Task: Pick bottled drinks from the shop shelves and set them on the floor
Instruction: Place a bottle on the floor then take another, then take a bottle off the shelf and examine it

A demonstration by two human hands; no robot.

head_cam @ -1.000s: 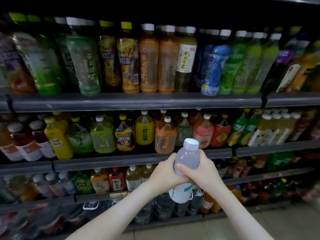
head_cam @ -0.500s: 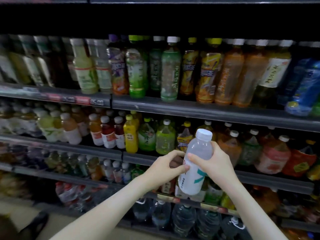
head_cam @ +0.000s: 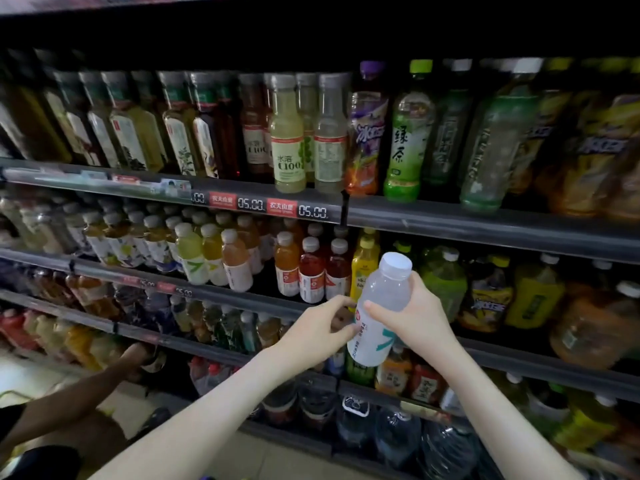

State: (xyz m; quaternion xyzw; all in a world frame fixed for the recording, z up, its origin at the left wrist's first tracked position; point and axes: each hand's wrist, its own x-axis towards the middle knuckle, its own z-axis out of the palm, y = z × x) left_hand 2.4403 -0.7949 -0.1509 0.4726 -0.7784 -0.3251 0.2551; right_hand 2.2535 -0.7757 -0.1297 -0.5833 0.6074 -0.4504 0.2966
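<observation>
A pale bottle (head_cam: 379,306) with a white cap and a white label with a teal mark is held tilted in front of the shelves. My right hand (head_cam: 420,315) grips its upper body from the right. Fingertips of my left hand (head_cam: 318,329) touch the bottle's left side near the label. Behind it, rows of bottled drinks fill the shelves: yellow, orange and red ones (head_cam: 287,268) on the middle shelf, green tea bottles (head_cam: 407,133) on the upper one.
Another person's arm (head_cam: 86,386) reaches into a low shelf at the left. Large water bottles (head_cam: 398,434) stand on the bottom shelf. A strip of light floor (head_cam: 287,459) shows below the shelf. Price tags (head_cam: 280,206) line the upper shelf rail.
My view has swung left along the shelves. My left hand has loosened from wrapping the bottle to touching it with its fingertips. Another person's arm has come into view.
</observation>
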